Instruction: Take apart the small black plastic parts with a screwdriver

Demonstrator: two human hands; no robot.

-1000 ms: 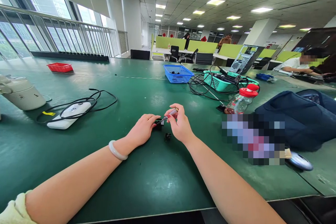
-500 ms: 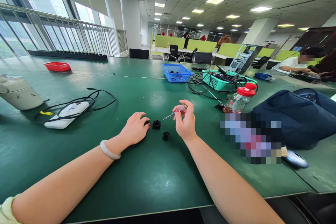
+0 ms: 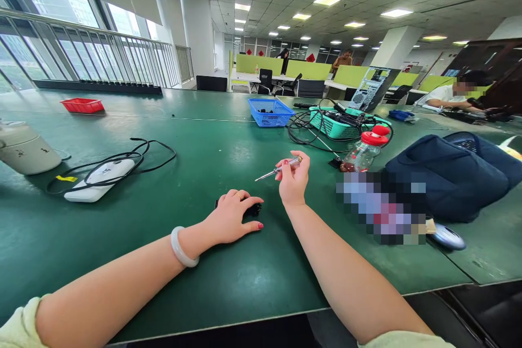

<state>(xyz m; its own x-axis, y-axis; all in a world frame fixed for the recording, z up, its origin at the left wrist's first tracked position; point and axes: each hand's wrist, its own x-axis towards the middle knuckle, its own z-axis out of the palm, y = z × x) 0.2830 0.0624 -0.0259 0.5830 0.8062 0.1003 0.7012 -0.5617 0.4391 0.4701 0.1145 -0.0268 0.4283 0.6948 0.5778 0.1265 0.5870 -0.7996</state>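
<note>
My left hand (image 3: 230, 218) hovers low over the green table (image 3: 196, 293), its thumb and forefinger spread around a small black part (image 3: 255, 210). The fingers look apart, and I see no grip on the part. A bit of black shows at the far side of this hand; the hand hides whatever it belongs to. In my right hand (image 3: 294, 182) is a slim screwdriver (image 3: 269, 174), held by its clear handle between thumb and fingers. Its metal tip points left, above the tabletop and beyond the black part.
To the left lie a white device (image 3: 100, 179) with a black cable and a pale jug (image 3: 28, 147). Farther back are a red tray (image 3: 82, 106), a blue basket (image 3: 271, 114) and a green basket (image 3: 336, 126) of cables. A red-lidded jar (image 3: 365, 152) and navy bag (image 3: 444, 179) stand right.
My left hand has moved right and nearer me, from beside the square black part to over the black parts. My right hand has risen slightly and shifted right with the screwdriver.
</note>
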